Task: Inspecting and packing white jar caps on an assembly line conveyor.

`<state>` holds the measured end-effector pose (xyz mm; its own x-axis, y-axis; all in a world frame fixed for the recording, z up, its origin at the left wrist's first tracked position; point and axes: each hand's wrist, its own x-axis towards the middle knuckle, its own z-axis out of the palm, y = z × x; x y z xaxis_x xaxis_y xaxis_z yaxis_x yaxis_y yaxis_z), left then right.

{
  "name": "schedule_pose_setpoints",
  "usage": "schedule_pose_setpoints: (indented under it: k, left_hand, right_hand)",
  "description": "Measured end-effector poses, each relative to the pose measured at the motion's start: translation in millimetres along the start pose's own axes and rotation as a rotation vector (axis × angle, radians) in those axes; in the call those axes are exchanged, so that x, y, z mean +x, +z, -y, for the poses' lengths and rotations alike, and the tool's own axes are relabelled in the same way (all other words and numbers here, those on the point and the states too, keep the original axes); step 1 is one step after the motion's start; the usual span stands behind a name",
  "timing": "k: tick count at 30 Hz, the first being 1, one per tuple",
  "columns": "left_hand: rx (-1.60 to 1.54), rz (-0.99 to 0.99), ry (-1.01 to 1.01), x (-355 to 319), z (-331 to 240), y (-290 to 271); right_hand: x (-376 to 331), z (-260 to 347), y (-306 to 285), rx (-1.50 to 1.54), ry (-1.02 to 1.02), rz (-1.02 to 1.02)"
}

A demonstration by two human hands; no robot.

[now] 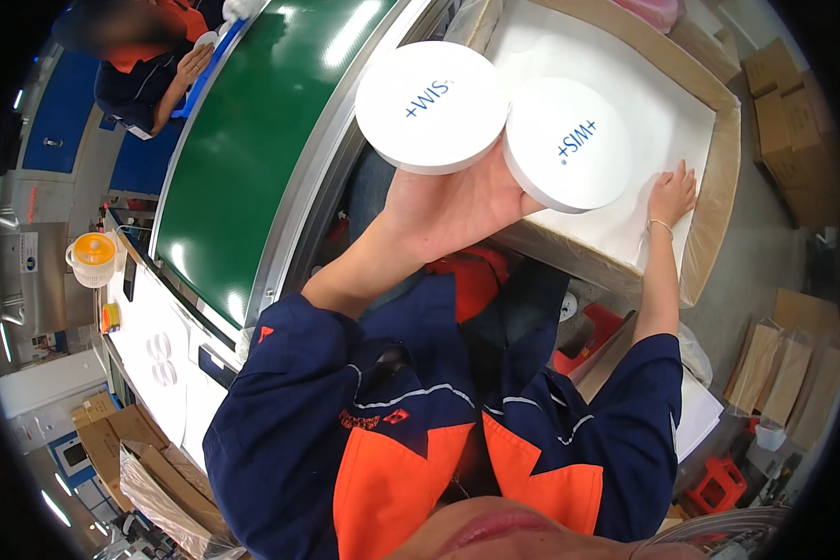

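Two round white lids, or lid-like discs, with blue print sit in my left hand (457, 205). The left disc (425, 112) and the right disc (565, 145) touch side by side, faces up. My fingers beneath them are mostly hidden; the thumb shows at the right disc's lower edge. Nothing is held in my right hand (672, 194), which lies with its fingers stretched out on the white lining sheet (616, 65), close to the right wall of a large cardboard box (726, 177) with clear plastic over its rim.
Left of the box runs a green conveyor belt (243, 140) with a metal rail. Across it, a person (140, 75) holds a small white round piece. A white table (168, 392) carries clear rings and an orange-lidded tub (93, 250). Cartons (784, 121) and a red stool (719, 483) stand at right.
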<state>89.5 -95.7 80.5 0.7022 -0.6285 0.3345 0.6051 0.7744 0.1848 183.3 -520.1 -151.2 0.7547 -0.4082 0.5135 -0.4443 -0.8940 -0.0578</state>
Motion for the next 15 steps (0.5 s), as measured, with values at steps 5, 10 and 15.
schedule_pose_setpoints:
  k: [5, 10, 15]
  left_hand:
    - [0.183, -0.163, 0.031, 5, 10, 13]
    - [0.14, -0.092, 0.036, 4, 13, 5]
    - [0.112, -0.051, 0.015, 3, 15, 2]
  right_hand:
    - [-1, -4, 1, -0.003, -0.006, -0.002]
    - [-1, -2, 2, 0.021, -0.008, -0.019]
    - [0, -1, 2, 0.041, -0.01, -0.019]
